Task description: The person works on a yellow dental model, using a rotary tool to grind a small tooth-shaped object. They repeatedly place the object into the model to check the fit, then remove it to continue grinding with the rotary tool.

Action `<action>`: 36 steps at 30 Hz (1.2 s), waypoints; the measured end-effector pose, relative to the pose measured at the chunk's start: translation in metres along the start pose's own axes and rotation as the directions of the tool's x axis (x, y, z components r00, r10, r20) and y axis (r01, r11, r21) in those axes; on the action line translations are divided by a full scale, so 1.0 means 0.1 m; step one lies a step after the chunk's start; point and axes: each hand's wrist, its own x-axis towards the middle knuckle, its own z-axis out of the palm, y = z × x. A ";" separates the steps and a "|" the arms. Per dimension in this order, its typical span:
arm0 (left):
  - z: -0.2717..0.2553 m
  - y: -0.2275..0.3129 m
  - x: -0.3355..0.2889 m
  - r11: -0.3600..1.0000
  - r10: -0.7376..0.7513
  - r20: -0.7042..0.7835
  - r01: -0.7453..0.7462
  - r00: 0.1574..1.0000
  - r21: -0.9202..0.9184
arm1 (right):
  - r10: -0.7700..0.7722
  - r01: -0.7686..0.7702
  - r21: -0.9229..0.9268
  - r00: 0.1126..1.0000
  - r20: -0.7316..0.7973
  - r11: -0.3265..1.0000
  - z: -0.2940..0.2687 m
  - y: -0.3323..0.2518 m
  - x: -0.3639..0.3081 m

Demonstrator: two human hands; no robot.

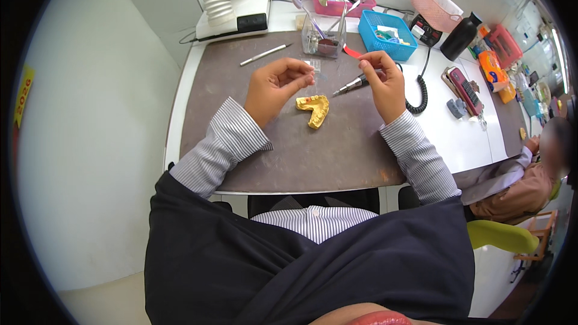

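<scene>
My right hand (386, 87) pinches a thin red strip (350, 52) between thumb and fingertips, and the strip points left, toward the clear holder. My left hand (274, 89) is closed in a pinch. Whatever its fingertips hold, if anything, is too small to make out. Between and below both hands, a yellow dental model (315, 110) with a small red spot on one tooth rests on the brown mat, touched by neither hand. Close to my right hand lies a dental handpiece (351, 87), partly hidden behind it. A small clear box (312, 65) stands near my left fingertips.
A pen-like tool (262, 55) lies on the brown mat (289, 162). Behind are a white unit with a ribbed hose (232, 0), a clear tool holder (325, 42), a blue basket (385, 35) and a black bottle (461, 37). Another person (512, 189) sits at right.
</scene>
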 end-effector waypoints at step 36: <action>0.16 0.06 -0.23 0.934 0.114 0.013 -0.112 0.993 0.340 | 0.051 -0.282 0.461 0.891 0.452 0.841 0.43 -0.14 -0.28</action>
